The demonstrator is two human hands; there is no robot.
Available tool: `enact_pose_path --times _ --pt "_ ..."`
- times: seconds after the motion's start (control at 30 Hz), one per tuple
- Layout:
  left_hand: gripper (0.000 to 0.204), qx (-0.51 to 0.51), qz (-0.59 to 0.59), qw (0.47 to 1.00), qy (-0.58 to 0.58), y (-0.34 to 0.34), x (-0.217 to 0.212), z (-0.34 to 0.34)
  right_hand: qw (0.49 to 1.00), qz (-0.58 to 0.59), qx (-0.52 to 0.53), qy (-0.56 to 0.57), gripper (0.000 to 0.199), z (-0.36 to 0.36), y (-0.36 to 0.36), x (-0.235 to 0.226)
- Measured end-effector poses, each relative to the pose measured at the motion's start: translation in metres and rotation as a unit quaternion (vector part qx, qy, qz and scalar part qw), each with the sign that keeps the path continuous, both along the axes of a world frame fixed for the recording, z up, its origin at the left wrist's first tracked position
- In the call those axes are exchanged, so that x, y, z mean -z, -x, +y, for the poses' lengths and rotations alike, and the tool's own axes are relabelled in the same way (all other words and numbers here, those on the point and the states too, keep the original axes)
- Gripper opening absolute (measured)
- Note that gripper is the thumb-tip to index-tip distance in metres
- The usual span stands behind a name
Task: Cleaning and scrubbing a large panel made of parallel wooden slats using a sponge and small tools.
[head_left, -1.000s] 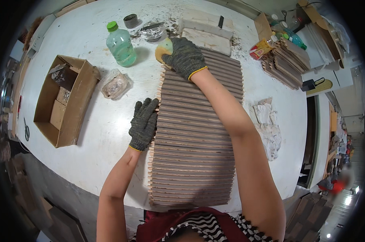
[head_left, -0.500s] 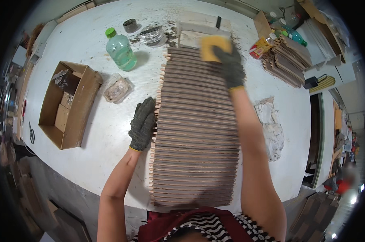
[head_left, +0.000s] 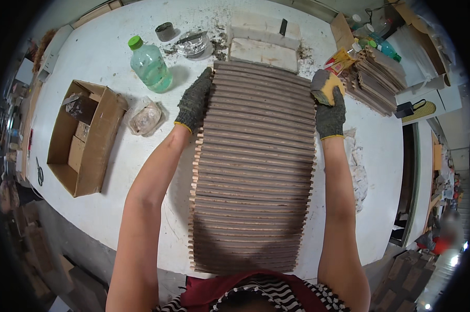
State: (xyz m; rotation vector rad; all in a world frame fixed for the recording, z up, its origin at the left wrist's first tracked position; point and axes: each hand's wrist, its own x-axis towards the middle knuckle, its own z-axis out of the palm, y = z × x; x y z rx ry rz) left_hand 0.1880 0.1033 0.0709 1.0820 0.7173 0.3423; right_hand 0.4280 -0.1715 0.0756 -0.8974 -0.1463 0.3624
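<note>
A long row of brown wooden strips (head_left: 256,156), laid side by side with pale ends sticking out, lies on the white table in front of me. My left hand (head_left: 194,103), in a dark grey knit glove, rests against the left edge of the row near its far end. Its fingers are stretched out and hold nothing. On the opposite edge is my right hand (head_left: 332,112), gloved alike and closed on a yellow sponge (head_left: 329,89). A dark smear covers part of the sponge. The glove hides some of the sponge's lower side.
Whitish blocks (head_left: 263,52) stand beyond the row's far end. A green-capped bottle (head_left: 151,67), a wrapped lump (head_left: 145,117) and a cardboard box (head_left: 97,145) are at left. Stacked wooden pieces (head_left: 373,78) lie at far right, with a crumpled white cloth (head_left: 358,177) beside my right forearm.
My right hand has moved the sponge off the top of the strips to their right edge. My left hand has slid farther away along the left edge.
</note>
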Motion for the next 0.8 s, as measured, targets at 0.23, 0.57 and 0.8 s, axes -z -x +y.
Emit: enact_pose_path --times 0.23,0.57,0.8 --pt "0.062 0.039 -0.141 0.951 -0.271 0.005 0.057 0.033 0.997 -0.027 -0.073 0.019 0.057 0.01 0.008 -0.005" --pt "0.05 0.04 -0.059 0.86 -0.506 -0.006 0.064 0.045 0.96 -0.204 0.047 0.185 0.053 0.032 0.026 -0.042" --pt "0.041 0.001 -0.067 0.873 -0.484 -0.003 0.078 0.044 0.613 -0.621 0.022 0.489 0.063 0.168 0.136 -0.067"
